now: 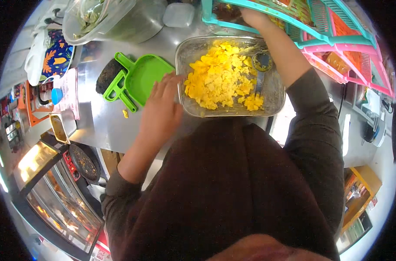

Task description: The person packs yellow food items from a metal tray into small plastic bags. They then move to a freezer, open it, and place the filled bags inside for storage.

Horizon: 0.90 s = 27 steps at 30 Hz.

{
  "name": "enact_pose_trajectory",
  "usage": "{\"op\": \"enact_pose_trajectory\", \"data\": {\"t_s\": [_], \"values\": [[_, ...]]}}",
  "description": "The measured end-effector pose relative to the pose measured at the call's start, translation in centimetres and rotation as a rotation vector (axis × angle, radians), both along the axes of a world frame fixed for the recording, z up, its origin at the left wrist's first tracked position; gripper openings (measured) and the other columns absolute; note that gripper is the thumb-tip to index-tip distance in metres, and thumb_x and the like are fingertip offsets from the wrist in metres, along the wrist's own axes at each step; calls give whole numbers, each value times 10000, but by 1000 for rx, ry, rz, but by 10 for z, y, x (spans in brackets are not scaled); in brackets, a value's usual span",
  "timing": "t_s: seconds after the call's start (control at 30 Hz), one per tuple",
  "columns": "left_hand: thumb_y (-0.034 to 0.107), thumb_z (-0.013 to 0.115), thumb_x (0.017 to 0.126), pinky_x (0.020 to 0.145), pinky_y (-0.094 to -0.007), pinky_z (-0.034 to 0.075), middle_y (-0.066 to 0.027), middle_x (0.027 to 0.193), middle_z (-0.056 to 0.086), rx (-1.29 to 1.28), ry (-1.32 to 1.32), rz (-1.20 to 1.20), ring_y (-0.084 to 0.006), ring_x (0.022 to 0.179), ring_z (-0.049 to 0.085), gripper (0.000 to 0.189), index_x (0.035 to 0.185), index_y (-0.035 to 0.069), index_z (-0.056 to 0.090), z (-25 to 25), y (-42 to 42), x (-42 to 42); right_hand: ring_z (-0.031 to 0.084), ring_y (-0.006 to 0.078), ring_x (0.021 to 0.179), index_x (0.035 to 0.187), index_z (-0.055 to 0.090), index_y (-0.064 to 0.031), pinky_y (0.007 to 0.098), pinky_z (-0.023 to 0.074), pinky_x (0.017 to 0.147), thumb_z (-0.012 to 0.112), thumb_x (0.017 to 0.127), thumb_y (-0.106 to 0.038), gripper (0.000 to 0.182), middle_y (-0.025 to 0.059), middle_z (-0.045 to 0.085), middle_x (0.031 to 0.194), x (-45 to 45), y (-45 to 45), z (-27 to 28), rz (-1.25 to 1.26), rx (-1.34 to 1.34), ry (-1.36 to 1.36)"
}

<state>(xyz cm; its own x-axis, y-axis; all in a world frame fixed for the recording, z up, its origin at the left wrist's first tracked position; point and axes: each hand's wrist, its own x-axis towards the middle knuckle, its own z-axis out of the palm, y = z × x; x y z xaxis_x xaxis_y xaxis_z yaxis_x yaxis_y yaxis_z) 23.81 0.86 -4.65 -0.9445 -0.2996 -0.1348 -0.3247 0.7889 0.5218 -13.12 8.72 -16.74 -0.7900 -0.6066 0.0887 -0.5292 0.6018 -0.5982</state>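
Note:
My left hand (162,106) hovers by the steel worktop with fingers extended and nothing in it. Its fingertips reach between a green hinged plastic press (149,73) and the left rim of a rectangular pan (278,94). Crumbled yellow mash (219,80) fills much of that pan. A utensil with a round head (262,62), smeared yellow, lies at the mash's right side. My right hand (255,18) reaches over the pan into a turquoise plastic rack (230,24); the rack hides its fingers, so what it touches cannot be seen. A dark, rough-surfaced object (108,76) rests beside the press.
A large clear tub (126,26) with greenish contents stands at the back left, near a translucent lid (178,14). Pink rack tiers (357,70) adjoin the turquoise ones at right. A small metal container (62,125), a dark frying pan (85,163) and a glass display case (61,199) are at left.

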Motion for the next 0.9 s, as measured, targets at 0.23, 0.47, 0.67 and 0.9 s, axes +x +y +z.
{"op": "enact_pose_trajectory", "data": {"t_s": [0.23, 0.47, 0.67, 0.9], "values": [[-22, 499, 781, 1103, -514, 342, -250, 1349, 509, 83, 32, 168, -442, 1286, 446, 546, 1321, 47, 455, -7, -7, 47, 482, 327, 1192, 1299, 497, -24, 443, 384, 998, 540, 967, -314, 443, 199, 491, 1332, -26, 46, -23, 202, -83, 132], [-14, 513, 777, 1078, -516, 369, -243, 1316, 535, 119, 67, 157, -437, 1272, 460, 552, 1324, 44, 458, -8, 2, 44, 530, 360, 1191, 1238, 582, -60, 455, 409, 1007, 654, 844, -518, 608, 194, 553, 1299, -27, 55, -18, 86, 360, 330], [18, 518, 821, 1014, -474, 416, -242, 1300, 551, 114, 88, 153, -443, 1207, 511, 547, 1359, 86, 445, -5, 2, 49, 525, 344, 1165, 1315, 529, -51, 452, 380, 995, 627, 875, -491, 631, 216, 563, 1233, 15, 23, 20, -24, 385, 83], [9, 527, 799, 949, -467, 474, -220, 1308, 545, 173, 62, 225, -408, 1187, 536, 532, 1322, 94, 475, -4, 3, 60, 492, 380, 1250, 1268, 564, -52, 449, 399, 1034, 658, 824, -599, 711, 233, 517, 1348, -8, 26, -12, 106, 312, 241]]}}
